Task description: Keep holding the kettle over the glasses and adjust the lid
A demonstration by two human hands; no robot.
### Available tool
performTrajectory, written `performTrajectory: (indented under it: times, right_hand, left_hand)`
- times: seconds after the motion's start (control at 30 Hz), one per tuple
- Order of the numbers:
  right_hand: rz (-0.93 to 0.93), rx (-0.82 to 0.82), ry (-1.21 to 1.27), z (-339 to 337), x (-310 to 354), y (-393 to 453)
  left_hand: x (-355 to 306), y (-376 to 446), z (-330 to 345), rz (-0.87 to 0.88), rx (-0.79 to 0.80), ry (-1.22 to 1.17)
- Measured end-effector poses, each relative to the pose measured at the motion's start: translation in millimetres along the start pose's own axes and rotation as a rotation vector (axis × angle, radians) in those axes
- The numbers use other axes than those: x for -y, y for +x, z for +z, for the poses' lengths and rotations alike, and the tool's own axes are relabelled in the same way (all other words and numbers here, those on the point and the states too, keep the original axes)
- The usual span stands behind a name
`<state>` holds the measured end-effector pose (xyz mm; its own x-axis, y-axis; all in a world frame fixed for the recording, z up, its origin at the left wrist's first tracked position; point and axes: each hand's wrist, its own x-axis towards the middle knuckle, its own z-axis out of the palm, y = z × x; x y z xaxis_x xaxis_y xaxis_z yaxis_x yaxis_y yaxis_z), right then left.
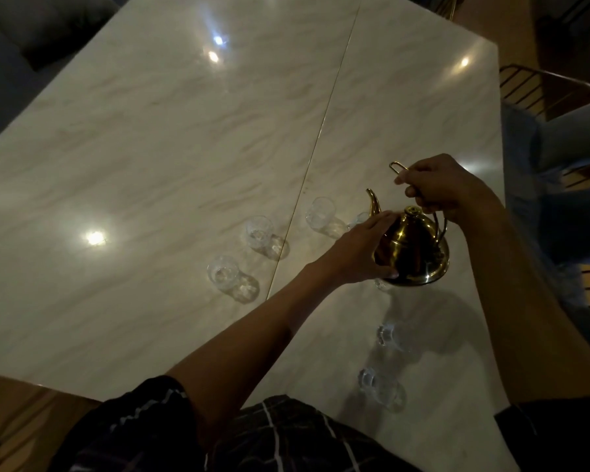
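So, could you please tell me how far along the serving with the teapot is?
Done: clear glasses are set out on the marble table. In hand: the right hand grips the gold teapot by its handle, and the left hand steadies its body. Left: whether any glass is filled cannot be told; no stream shows.

Dim wide-angle view, lamp glare on the glossy table (150,148), dark, soft, curved edges

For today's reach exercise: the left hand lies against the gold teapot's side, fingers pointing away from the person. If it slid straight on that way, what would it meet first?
Probably the small glass just past the left hand's fingertips, beside the teapot's spout; depth is hard to judge.
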<state>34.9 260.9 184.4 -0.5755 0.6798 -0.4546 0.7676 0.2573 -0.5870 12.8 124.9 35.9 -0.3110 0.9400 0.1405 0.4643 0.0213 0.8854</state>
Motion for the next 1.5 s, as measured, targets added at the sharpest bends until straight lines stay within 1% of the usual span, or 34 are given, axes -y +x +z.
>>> performTrajectory:
  times: [0.67,1.03,1.5]
  right_hand:
    - [-0.003,0.029,-0.012,7.8,4.5,3.9]
    - [-0.004,0.039,-0.007,13.7,4.7,6.6]
    - [-0.004,0.032,-0.010,11.2,5.7,3.5]
  left_hand:
    - [7.3,-3.7,-2.8,-0.036,0.006,0.013]
    - [15.7,-5.7,-0.6,-0.106,0.020,-0.003]
    - [10.1,-6.0,-1.6,-0.064,-0.002,-0.015]
